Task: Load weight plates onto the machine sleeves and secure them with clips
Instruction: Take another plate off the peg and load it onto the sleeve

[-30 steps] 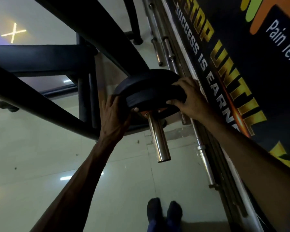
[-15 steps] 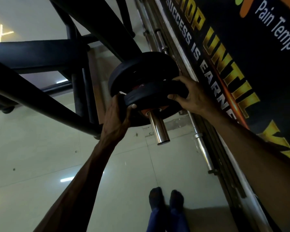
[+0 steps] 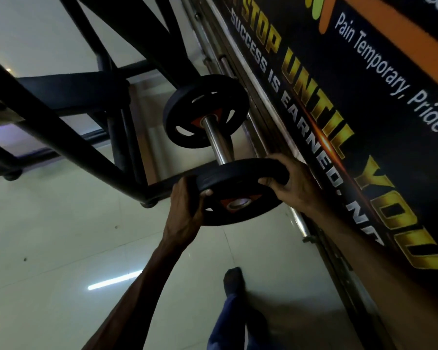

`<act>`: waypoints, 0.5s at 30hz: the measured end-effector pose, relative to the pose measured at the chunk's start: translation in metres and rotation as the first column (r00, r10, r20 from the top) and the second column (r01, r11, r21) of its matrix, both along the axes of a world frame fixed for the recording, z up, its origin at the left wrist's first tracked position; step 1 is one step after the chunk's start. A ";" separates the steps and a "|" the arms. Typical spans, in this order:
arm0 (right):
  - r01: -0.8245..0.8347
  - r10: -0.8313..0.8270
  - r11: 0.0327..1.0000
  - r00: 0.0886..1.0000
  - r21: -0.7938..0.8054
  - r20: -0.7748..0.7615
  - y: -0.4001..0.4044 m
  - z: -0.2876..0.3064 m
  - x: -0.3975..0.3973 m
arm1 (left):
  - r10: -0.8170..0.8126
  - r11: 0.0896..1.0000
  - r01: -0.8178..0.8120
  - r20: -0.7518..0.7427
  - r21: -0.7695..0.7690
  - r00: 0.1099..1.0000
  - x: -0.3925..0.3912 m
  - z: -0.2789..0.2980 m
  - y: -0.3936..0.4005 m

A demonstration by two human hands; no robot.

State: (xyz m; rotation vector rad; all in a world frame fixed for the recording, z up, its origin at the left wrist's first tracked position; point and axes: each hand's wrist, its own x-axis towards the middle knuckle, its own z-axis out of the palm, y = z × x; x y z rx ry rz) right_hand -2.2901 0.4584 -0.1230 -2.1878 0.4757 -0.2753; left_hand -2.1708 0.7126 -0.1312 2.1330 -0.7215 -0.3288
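Note:
A black weight plate with an orange hub sits at the outer tip of the chrome sleeve, whose end shows in its centre hole. My left hand grips its left rim and my right hand grips its right rim. A second black plate with the same orange hub rests further up the sleeve, against the machine's black frame. A bare stretch of sleeve separates the two plates. No clip is visible.
A dark banner wall with gold lettering runs close along the right, with metal rails at its base. Black frame bars cross the upper left. The glossy tiled floor lies below, with my foot and blue trouser leg.
The plate in my hands has slid outward along the sleeve, away from the inner plate, from near the frame to the sleeve's tip. Both hands kept their grip on its rim.

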 end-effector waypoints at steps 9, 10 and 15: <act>-0.037 0.024 0.997 0.982 0.068 0.186 0.110 0.105 -0.074 | 0.167 0.979 -0.167 -0.012 -0.113 0.986 -0.095 0.110 0.113; -0.059 0.044 0.996 0.977 0.064 0.209 0.124 0.117 -0.079 | 0.192 0.974 -0.191 0.001 -0.125 0.981 -0.105 0.123 0.130; -0.102 0.082 0.993 0.950 0.051 0.301 0.193 0.174 -0.088 | 0.304 0.942 -0.282 0.103 -0.183 0.947 -0.137 0.186 0.204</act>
